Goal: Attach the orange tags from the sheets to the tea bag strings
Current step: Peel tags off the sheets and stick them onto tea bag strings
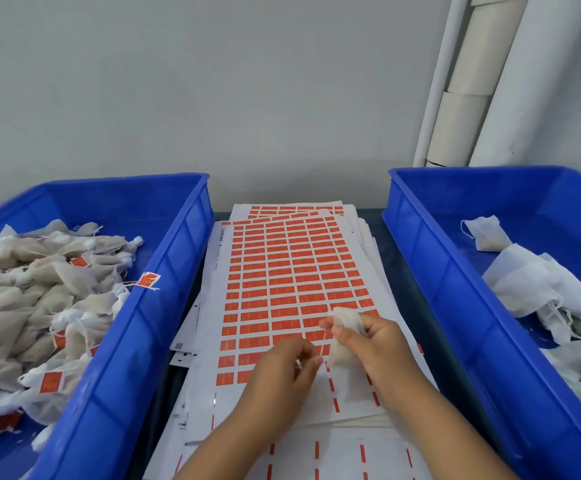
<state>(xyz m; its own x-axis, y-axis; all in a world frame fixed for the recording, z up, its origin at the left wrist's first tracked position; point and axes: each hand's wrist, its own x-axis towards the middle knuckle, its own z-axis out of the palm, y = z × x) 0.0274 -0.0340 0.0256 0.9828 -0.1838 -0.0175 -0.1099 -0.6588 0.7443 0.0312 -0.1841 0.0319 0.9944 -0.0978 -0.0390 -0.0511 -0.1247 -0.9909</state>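
The tea bag (346, 337) is sitting in the right hand (374, 344), just above the near part of the top tag sheet (282, 289). The right fingers (342, 332) are curling round the bag's top and gripping it. The rest of the bag is hanging down beside the palm. The bag is looking soft and very light, so it is likely to squash and flop. It is best held at its bunched top, as it is now. Its string (298, 364) is thin and limp, so it is needing a pinch near the end to keep it from slipping.

The left hand (284, 370) is hanging over the sheet, just left of the bag. Its fingertips are coming together in a pinch on something small and white, most likely the string. Both arms are reaching in from the near edge, and the hands are nearly touching.

The orange tags (275, 271) are lying in rows on the sheet. Some near rows are already picked bare. More sheets are lying under it on the tabletop (391, 251).

The left bin (164, 271) is holding a heap of bags with tags on. The right bin (431, 271) is holding bags without tags.
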